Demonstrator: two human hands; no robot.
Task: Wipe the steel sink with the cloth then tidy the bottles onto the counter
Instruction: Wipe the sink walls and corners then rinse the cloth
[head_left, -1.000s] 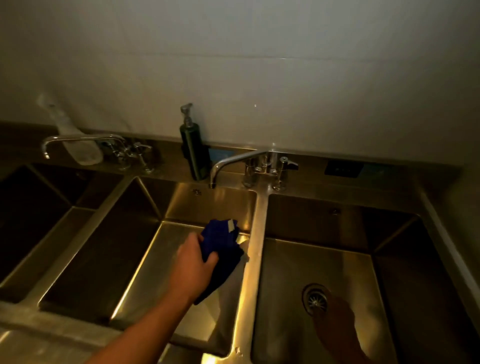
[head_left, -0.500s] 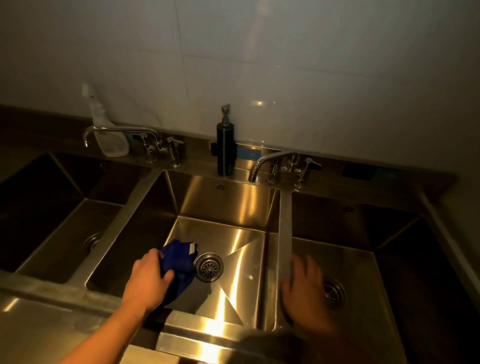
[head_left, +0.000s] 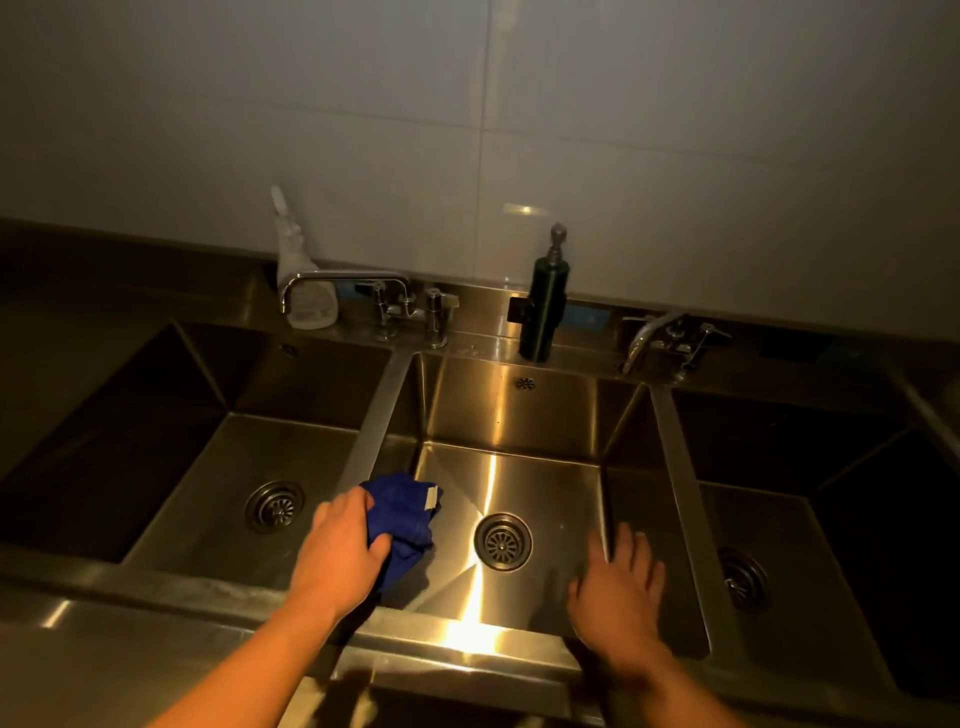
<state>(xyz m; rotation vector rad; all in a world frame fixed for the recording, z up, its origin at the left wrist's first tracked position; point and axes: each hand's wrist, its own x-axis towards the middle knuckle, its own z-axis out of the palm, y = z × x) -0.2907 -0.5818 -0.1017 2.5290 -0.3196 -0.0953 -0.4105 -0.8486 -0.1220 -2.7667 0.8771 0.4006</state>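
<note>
Down in the middle basin of the steel sink (head_left: 511, 415), the left hand (head_left: 340, 551) clutches the blue cloth (head_left: 405, 512) (bunched) against the floor near the drain (head_left: 503, 541). The right hand (head_left: 621, 587) hovers empty, fingers spread.

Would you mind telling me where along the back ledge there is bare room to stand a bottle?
The ledge looks bare between the left tap and the dark pump bottle, and between that bottle and the right tap. It is crowded where the spray bottle stands behind the left tap's spout.
</note>
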